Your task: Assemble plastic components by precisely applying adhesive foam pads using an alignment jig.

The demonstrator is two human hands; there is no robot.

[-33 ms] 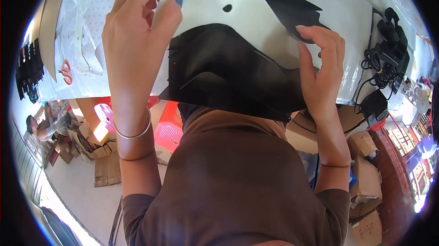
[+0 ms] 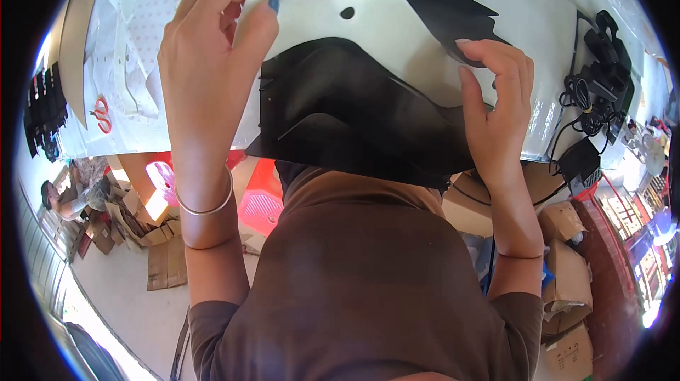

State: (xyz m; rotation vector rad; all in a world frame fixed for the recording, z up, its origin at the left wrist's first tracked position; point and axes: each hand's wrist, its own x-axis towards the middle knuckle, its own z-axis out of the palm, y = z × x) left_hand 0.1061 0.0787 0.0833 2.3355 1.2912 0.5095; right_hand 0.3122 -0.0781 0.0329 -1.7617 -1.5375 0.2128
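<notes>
My left hand (image 2: pixel 212 62) pinches the left end of a white curved cut-out piece (image 2: pixel 382 23) with a small round hole in it. My right hand (image 2: pixel 492 98) grips the same piece at its right end, fingers curled over its edge. The piece is held just above a black sheet (image 2: pixel 340 112) that lies on the white table (image 2: pixel 545 34) and hangs over its near edge. A silver bangle is on my left wrist.
Red-handled scissors (image 2: pixel 103 115) and a brown board (image 2: pixel 74 41) lie on the table's left part. Black cables and adapters (image 2: pixel 595 76) sit at the right. Below the table are pink stools (image 2: pixel 262 207), cardboard boxes (image 2: pixel 567 275) and a seated person (image 2: pixel 60 197).
</notes>
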